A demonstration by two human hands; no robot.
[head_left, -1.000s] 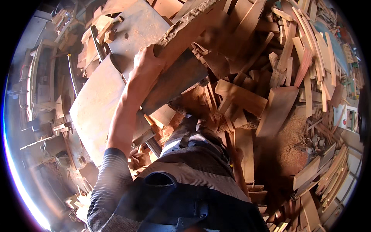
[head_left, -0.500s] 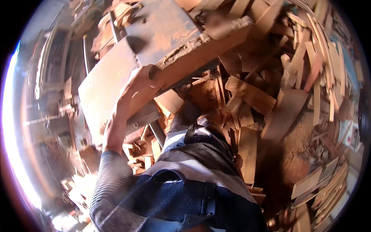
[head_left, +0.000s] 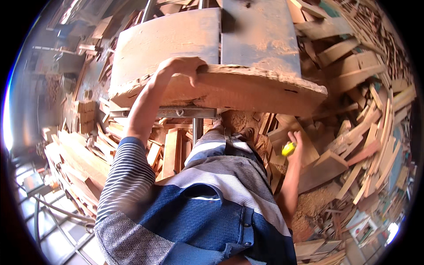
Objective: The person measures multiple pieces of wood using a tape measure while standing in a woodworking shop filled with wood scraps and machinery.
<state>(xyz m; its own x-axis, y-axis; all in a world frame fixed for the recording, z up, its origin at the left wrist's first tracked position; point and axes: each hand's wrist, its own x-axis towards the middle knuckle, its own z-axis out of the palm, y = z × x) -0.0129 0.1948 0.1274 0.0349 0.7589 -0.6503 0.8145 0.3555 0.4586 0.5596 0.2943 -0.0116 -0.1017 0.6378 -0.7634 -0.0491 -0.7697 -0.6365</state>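
A long, thick wooden plank [head_left: 247,95] with a rough, bark-like edge lies along the near side of a flat machine table [head_left: 260,48]. My left hand [head_left: 181,68] is hooked over the plank's upper edge, left of its middle, fingers curled and closed on it. Away from the plank, low on the right, is my right hand [head_left: 297,148]. It holds a small bright yellow object [head_left: 288,149] that looks like a tape measure; blur hides its details. Some of the right fingers point upward.
A metal rail [head_left: 185,112] and post [head_left: 197,130] stand below the plank. Offcuts [head_left: 77,154] are heaped at left, and more boards [head_left: 353,84] are piled at right. Sawdust [head_left: 309,207] covers the floor beside my right arm. A metal frame [head_left: 37,212] is at lower left.
My view has turned, so the plank now lies nearly level across it. My left hand stays on the plank. The right hand has come into clear view with the yellow object.
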